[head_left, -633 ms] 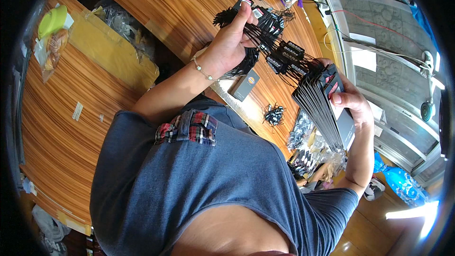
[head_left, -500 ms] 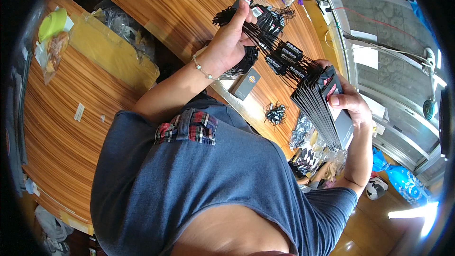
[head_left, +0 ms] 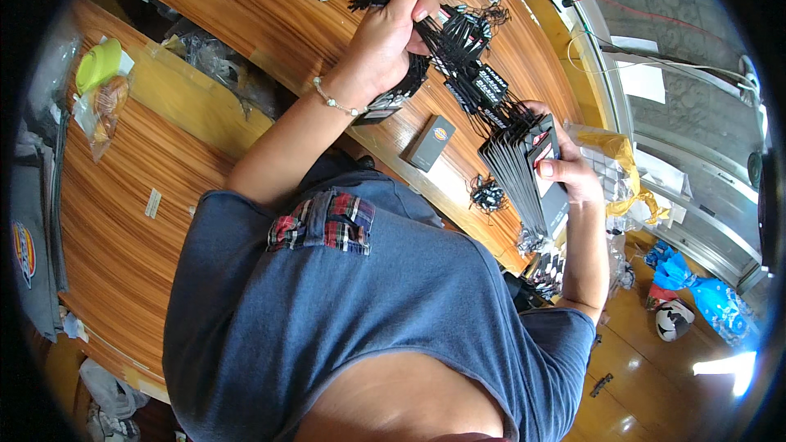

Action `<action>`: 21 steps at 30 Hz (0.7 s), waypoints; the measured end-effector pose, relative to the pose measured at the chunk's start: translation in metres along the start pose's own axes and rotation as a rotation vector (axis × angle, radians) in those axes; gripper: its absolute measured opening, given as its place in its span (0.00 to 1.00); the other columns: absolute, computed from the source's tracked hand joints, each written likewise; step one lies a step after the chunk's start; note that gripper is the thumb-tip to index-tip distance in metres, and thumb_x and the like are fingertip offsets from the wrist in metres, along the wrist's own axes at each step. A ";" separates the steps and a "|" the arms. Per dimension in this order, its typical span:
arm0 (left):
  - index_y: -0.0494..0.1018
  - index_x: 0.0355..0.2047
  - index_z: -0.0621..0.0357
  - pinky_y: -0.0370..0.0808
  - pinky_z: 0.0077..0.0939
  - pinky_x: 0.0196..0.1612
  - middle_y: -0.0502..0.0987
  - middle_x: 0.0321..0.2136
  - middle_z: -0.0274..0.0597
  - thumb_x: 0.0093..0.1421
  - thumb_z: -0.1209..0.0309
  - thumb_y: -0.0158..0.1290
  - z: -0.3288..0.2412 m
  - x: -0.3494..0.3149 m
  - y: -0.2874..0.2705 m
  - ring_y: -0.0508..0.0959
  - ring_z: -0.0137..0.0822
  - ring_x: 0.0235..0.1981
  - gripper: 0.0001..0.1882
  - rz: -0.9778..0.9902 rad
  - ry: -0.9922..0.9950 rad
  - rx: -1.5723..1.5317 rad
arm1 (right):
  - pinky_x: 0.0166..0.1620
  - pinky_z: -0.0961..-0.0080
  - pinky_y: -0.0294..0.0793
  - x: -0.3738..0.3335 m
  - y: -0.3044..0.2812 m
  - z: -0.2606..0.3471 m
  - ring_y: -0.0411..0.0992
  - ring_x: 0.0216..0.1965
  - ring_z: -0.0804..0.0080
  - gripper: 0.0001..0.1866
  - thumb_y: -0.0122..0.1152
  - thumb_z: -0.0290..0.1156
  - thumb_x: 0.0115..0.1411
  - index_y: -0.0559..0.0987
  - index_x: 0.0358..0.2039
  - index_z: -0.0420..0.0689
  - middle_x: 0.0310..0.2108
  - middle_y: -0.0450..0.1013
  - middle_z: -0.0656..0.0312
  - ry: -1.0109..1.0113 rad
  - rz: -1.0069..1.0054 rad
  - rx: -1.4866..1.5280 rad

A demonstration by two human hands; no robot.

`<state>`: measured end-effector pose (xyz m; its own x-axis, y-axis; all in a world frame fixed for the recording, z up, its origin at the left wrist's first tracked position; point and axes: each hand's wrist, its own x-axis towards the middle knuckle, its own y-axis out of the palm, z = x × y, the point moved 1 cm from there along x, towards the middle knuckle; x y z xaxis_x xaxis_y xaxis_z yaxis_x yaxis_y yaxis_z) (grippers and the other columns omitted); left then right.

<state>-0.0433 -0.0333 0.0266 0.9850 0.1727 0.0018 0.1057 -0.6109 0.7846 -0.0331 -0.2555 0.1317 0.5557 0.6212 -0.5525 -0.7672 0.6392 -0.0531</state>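
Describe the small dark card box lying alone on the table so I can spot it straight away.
Start at the long wooden table and look between the two hands. Below the left hand and left of the tag stack in the right hand, a small flat dark box lies alone near the table's edge. Unlike the strung tags, it has no cord.

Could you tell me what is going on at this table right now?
A person is sorting black hang tags over a wooden table. The right hand grips a fanned stack of tags, while the left hand holds up their bunched black strings. A single dark tag lies on the table below.
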 end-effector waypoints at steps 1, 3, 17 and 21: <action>0.52 0.14 0.46 0.51 0.11 0.18 0.50 0.14 0.25 0.58 0.45 0.35 -0.005 0.002 0.002 0.55 0.18 0.15 0.24 0.026 0.017 0.068 | 0.50 0.81 0.56 0.002 -0.001 -0.007 0.62 0.44 0.74 0.41 0.65 0.36 0.36 0.59 0.52 0.40 0.42 0.64 0.62 -0.052 0.010 0.001; 0.63 0.16 0.50 0.66 0.12 0.24 0.64 0.16 0.27 0.55 0.42 0.40 -0.017 0.009 0.001 0.64 0.20 0.19 0.26 0.130 0.060 0.220 | 0.49 0.79 0.56 0.006 -0.005 -0.024 0.61 0.45 0.75 0.41 0.66 0.36 0.35 0.59 0.51 0.41 0.44 0.62 0.63 -0.179 0.038 0.003; 0.60 0.17 0.57 0.61 0.17 0.31 0.59 0.17 0.29 0.60 0.50 0.36 -0.097 0.017 0.098 0.59 0.24 0.22 0.25 0.367 0.215 0.910 | 0.46 0.80 0.65 0.077 0.015 -0.064 0.66 0.43 0.76 0.54 0.69 0.25 0.34 0.46 0.59 0.43 0.48 0.63 0.58 -0.528 0.271 0.452; 0.71 0.26 0.66 0.67 0.21 0.40 0.72 0.27 0.39 0.56 0.43 0.38 -0.111 0.004 0.124 0.68 0.26 0.32 0.32 0.127 -0.053 1.254 | 0.58 0.67 0.49 0.076 -0.005 -0.038 0.49 0.58 0.66 0.53 0.70 0.33 0.36 0.47 0.60 0.48 0.57 0.51 0.55 -0.622 0.197 -0.064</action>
<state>-0.0418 -0.0228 0.1926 0.9989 0.0456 -0.0141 0.0380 -0.9377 -0.3453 0.0006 -0.2293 0.0584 0.4694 0.8826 0.0260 -0.8805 0.4701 -0.0603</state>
